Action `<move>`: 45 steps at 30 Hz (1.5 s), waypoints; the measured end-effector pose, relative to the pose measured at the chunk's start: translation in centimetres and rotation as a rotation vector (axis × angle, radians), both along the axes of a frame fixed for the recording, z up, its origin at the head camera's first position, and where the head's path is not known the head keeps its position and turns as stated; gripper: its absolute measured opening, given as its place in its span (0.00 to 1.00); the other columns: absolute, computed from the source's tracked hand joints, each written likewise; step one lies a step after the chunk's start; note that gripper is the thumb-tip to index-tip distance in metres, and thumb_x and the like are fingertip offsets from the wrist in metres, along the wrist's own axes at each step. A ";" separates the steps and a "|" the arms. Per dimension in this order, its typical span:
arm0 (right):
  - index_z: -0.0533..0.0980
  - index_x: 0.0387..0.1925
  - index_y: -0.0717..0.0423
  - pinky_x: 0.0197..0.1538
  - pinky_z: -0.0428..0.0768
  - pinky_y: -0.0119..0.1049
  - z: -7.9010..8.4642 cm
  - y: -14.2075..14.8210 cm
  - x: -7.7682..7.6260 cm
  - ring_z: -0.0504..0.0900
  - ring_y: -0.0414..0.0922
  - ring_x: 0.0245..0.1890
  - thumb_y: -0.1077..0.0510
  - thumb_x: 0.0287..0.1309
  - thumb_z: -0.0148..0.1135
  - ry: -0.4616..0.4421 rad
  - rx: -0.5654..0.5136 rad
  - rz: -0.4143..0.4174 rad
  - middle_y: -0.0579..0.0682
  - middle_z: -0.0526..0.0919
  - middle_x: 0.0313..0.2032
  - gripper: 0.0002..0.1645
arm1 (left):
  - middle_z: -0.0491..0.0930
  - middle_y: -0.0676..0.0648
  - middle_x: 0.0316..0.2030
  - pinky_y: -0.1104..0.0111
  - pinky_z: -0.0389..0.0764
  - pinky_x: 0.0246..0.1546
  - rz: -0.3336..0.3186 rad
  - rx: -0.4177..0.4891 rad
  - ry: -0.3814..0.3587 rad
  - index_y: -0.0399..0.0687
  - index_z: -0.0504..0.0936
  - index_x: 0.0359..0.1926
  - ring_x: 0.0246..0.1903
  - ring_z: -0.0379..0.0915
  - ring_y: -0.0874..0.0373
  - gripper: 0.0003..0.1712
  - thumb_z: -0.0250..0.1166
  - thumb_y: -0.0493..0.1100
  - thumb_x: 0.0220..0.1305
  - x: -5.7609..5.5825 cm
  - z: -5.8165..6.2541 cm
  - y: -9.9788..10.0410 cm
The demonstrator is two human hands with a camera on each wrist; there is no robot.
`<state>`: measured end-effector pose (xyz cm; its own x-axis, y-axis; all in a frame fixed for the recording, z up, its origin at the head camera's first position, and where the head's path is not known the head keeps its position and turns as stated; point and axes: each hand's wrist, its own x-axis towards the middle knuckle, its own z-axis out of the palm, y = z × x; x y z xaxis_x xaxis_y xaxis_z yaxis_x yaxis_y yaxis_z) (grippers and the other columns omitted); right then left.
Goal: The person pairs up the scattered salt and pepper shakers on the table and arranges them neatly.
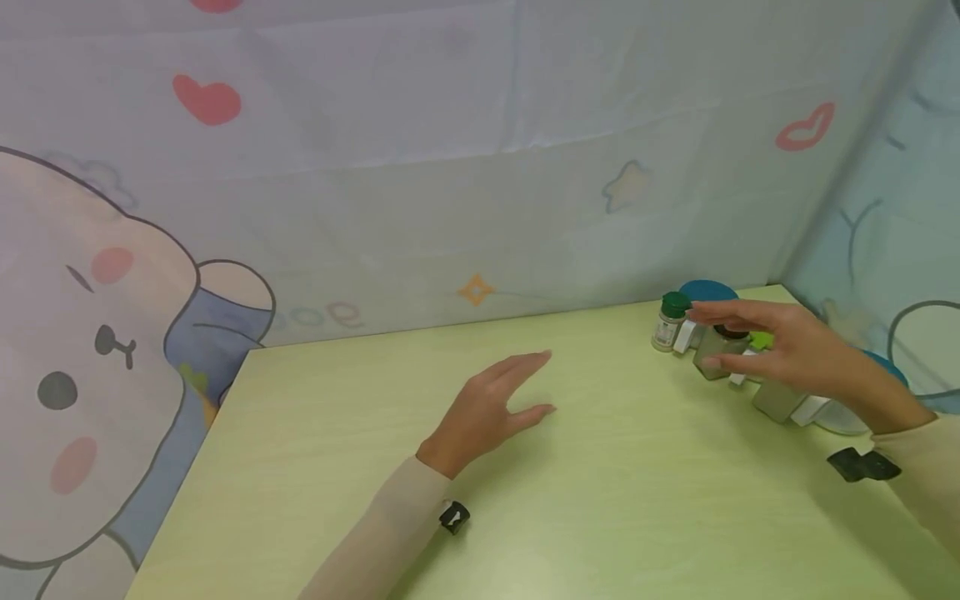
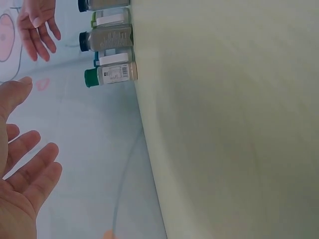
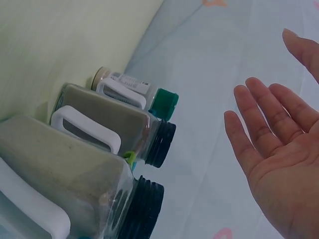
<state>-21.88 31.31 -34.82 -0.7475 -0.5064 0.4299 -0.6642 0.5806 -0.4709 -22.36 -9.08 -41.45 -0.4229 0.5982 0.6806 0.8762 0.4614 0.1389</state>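
Jars [image 3: 114, 112] on a pale green table [image 1: 300, 450], printed cloth [image 1: 420, 167] behind, left grip [image 1: 480, 417] and right grip [image 1: 802, 346] both spread

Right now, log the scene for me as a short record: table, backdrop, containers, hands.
table: pale yellow-green
backdrop: pale patterned cloth
green-capped bottle: upright, left end of the row in the head view
dark-capped jars: two, upright, with white handles beside them
left hand: above the table, fingers spread, holding nothing
right hand: near the jars, fingers extended, holding nothing
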 end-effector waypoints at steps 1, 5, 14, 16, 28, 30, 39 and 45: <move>0.75 0.67 0.50 0.56 0.72 0.15 0.1 0.1 0.0 0.76 0.25 0.58 0.68 0.47 0.79 -0.002 -0.002 0.002 0.38 0.81 0.61 0.44 | 0.79 0.45 0.62 0.71 0.75 0.63 -0.002 0.001 0.000 0.40 0.73 0.68 0.62 0.76 0.56 0.39 0.76 0.48 0.59 -0.1 0.0 0.1; 0.75 0.67 0.49 0.55 0.71 0.14 0.2 0.5 -0.1 0.76 0.24 0.55 0.67 0.47 0.79 -0.014 -0.005 -0.019 0.39 0.81 0.61 0.43 | 0.79 0.45 0.62 0.71 0.74 0.63 0.001 0.007 -0.013 0.40 0.73 0.68 0.62 0.76 0.56 0.39 0.76 0.48 0.60 -0.3 -0.1 0.5; 0.75 0.68 0.45 0.56 0.69 0.13 0.7 1.0 -0.3 0.74 0.23 0.56 0.65 0.51 0.78 -0.026 0.041 -0.056 0.39 0.80 0.62 0.41 | 0.79 0.46 0.62 0.72 0.74 0.64 0.000 0.018 -0.036 0.40 0.73 0.69 0.62 0.76 0.56 0.39 0.76 0.48 0.61 -0.6 -0.1 1.1; 0.74 0.68 0.43 0.55 0.68 0.12 0.8 1.2 -0.3 0.74 0.22 0.55 0.63 0.52 0.78 -0.028 0.056 -0.075 0.38 0.80 0.62 0.42 | 0.79 0.46 0.62 0.72 0.74 0.64 0.000 0.018 -0.041 0.41 0.73 0.69 0.62 0.76 0.57 0.39 0.75 0.48 0.61 -0.7 -0.1 1.2; 0.71 0.70 0.41 0.53 0.68 0.13 1.3 2.2 -0.6 0.70 0.20 0.58 0.59 0.53 0.78 -0.077 0.101 -0.100 0.38 0.77 0.65 0.44 | 0.79 0.47 0.61 0.72 0.74 0.64 -0.004 0.016 -0.046 0.42 0.72 0.70 0.62 0.76 0.57 0.39 0.74 0.50 0.62 -1.4 -0.7 2.2; 0.71 0.71 0.40 0.53 0.68 0.12 1.5 2.3 -0.6 0.70 0.20 0.58 0.58 0.53 0.78 -0.095 0.111 -0.104 0.38 0.76 0.66 0.44 | 0.79 0.47 0.61 0.73 0.73 0.64 -0.011 0.021 -0.045 0.43 0.72 0.70 0.62 0.76 0.58 0.39 0.74 0.50 0.62 -1.5 -0.8 2.4; 0.66 0.74 0.34 0.52 0.70 0.15 2.1 3.1 -0.9 0.70 0.21 0.58 0.55 0.56 0.76 -0.175 0.149 -0.127 0.38 0.75 0.68 0.46 | 0.80 0.46 0.61 0.73 0.73 0.64 -0.030 0.029 -0.029 0.41 0.73 0.69 0.61 0.76 0.57 0.39 0.75 0.49 0.61 -1.7 -0.7 3.2; 0.66 0.74 0.34 0.53 0.67 0.13 2.4 3.8 -1.4 0.66 0.19 0.61 0.55 0.56 0.76 -0.188 0.165 -0.107 0.38 0.74 0.68 0.47 | 0.79 0.47 0.61 0.74 0.71 0.65 -0.031 0.026 -0.034 0.42 0.73 0.69 0.62 0.76 0.58 0.38 0.75 0.50 0.62 -1.8 -0.4 4.0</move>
